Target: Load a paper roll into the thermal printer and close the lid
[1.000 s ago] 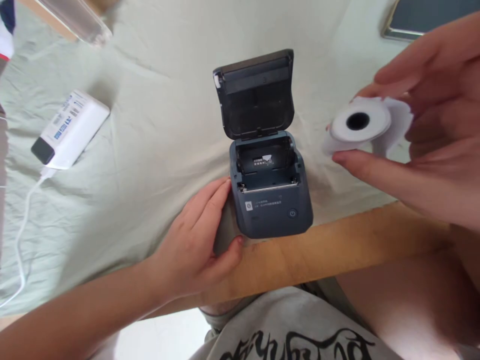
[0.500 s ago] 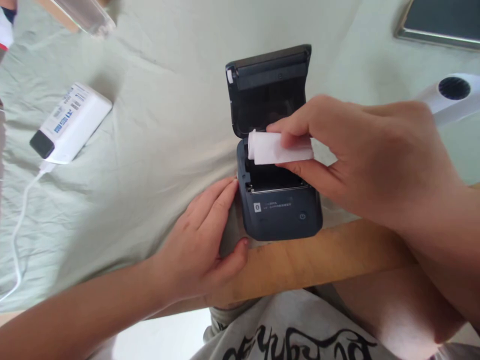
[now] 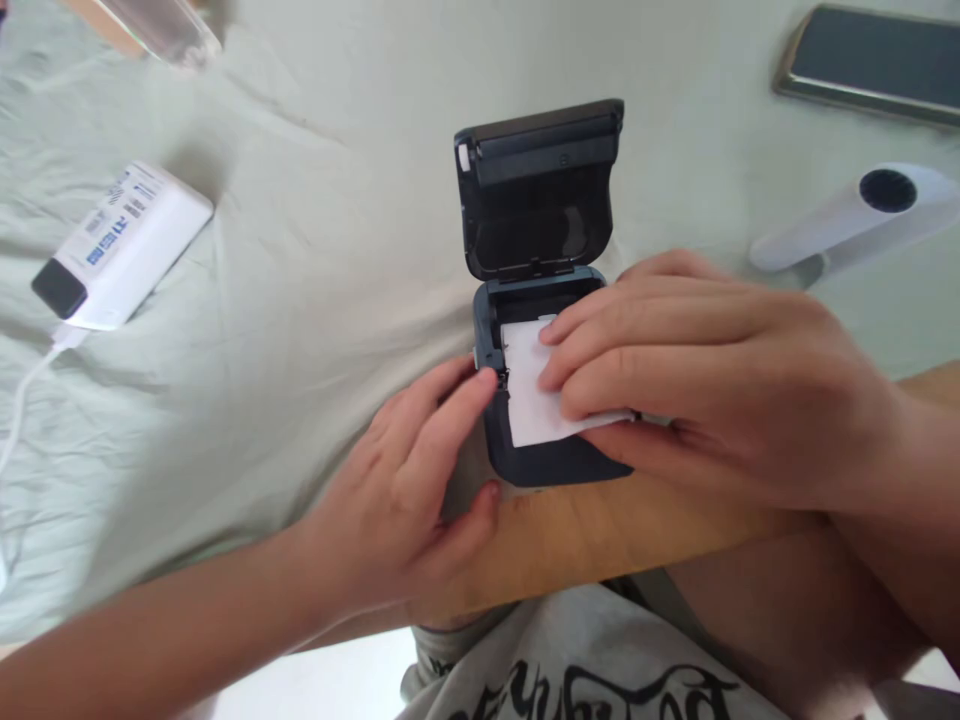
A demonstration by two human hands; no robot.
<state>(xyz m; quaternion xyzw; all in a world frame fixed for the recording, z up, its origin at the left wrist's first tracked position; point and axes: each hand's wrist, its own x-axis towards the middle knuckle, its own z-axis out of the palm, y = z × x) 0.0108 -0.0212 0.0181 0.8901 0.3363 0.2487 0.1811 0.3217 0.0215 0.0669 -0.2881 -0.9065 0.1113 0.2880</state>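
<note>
A small dark-blue label printer sits near the table's edge with its black lid raised. White roll paper lies in its bay, and the loose end reaches over the front face. My right hand pinches this paper at its right side, fingers on top and thumb below. It hides the bay's right part and much of the roll. My left hand has its fingers stretched out against the printer's left side. One fingertip touches the rim beside the paper, and the thumb stands apart near the lower left corner.
A white power bank with a cable lies at left on the pale green cloth. At right are a white cylindrical object and a dark phone-like slab. A clear object lies at upper left. The wooden edge runs in front.
My right hand has lowered the paper roll into the printer and drawn its loose end toward me over the front. A left fingertip has shifted onto the printer's rim.
</note>
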